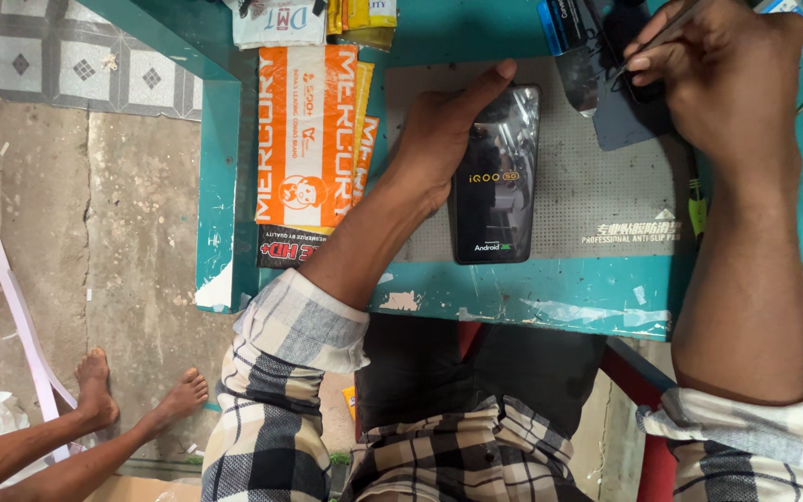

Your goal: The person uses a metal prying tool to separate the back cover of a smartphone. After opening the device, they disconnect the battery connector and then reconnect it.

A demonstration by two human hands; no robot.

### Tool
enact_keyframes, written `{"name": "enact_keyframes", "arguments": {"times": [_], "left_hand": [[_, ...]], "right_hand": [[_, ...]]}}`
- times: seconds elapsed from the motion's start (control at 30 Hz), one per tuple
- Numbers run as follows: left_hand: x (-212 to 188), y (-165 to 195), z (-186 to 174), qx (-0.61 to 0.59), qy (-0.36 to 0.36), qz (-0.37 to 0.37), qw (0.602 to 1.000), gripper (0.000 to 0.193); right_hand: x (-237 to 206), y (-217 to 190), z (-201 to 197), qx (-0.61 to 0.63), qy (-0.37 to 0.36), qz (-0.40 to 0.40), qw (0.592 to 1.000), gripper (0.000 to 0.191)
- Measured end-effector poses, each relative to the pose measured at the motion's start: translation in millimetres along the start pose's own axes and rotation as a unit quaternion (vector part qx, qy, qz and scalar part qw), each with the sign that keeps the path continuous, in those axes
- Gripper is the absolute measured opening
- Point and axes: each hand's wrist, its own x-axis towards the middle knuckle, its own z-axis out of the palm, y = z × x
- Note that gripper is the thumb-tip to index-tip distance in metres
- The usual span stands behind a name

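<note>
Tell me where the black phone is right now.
In the head view, the black phone lies on the grey mat, centre of the teal table, under the left hand.

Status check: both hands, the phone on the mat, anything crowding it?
Left hand steadies black smartphone on grey anti-slip mat. Right hand pinches thin metal tool. Orange packets lie alongside, apart.

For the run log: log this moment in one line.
left hand steadies black phone | right hand holds thin tool | grey mat

phone repair stall | teal bench (532, 302) | anti-slip mat (597, 177) | accessory packets (304, 139)
</note>
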Motion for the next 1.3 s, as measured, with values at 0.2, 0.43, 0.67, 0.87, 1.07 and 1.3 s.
{"name": "enact_keyframes", "arguments": {"times": [0.2, 0.43, 0.67, 0.87, 1.07, 1.3], "left_hand": [[0.3, -0.1, 0.4, -0.013, 0.001, -0.016, 1.000, 0.052], [-1.1, 0.8, 0.9, -0.014, 0.007, -0.014, 1.000, 0.051], [-0.8, 3.6, 2.1, 0.007, 0.013, -0.019, 1.000, 0.058], [-1.4, 3.1, 2.6, -0.006, 0.008, -0.022, 1.000, 0.059], [-0.9, 3.2, 0.5, 0.002, 0.009, -0.024, 1.000, 0.054], [-0.4, 1.8, 0.4, -0.002, 0.008, -0.015, 1.000, 0.050]], "right_hand": [[2.2, -3.1, 2.1, 0.000, 0.005, 0.014, 1.000, 0.021], [5.1, -13.2, 9.1, -0.026, 0.017, 0.039, 0.999, 0.028], [8.4, -11.4, 14.6, -0.018, 0.026, 0.069, 0.997, 0.029], [6.7, -8.7, 14.2, 0.013, 0.027, 0.074, 0.997, 0.033], [7.2, -7.6, 7.9, 0.033, 0.006, 0.096, 0.995, 0.024], [8.3, -10.4, 2.3, 0.037, -0.019, 0.082, 0.996, 0.017]]}}
